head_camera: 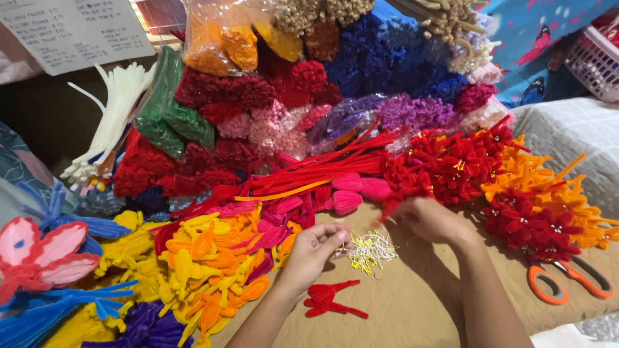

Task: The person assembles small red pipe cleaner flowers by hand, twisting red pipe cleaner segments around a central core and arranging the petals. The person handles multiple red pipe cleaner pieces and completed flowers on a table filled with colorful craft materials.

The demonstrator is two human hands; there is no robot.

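The stamens (369, 249), a small pale heap on the tan mat just right of your left hand (316, 248), are fine and tangled, so pinch out a few with those closed fingertips while your right hand (431, 219), curled on a red flower (394, 207), steadies it.

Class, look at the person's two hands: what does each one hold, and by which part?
Left hand pinches thin pale stamen strands from the pile, near their ends. Right hand grips red pipe cleaner; where cannot be told.
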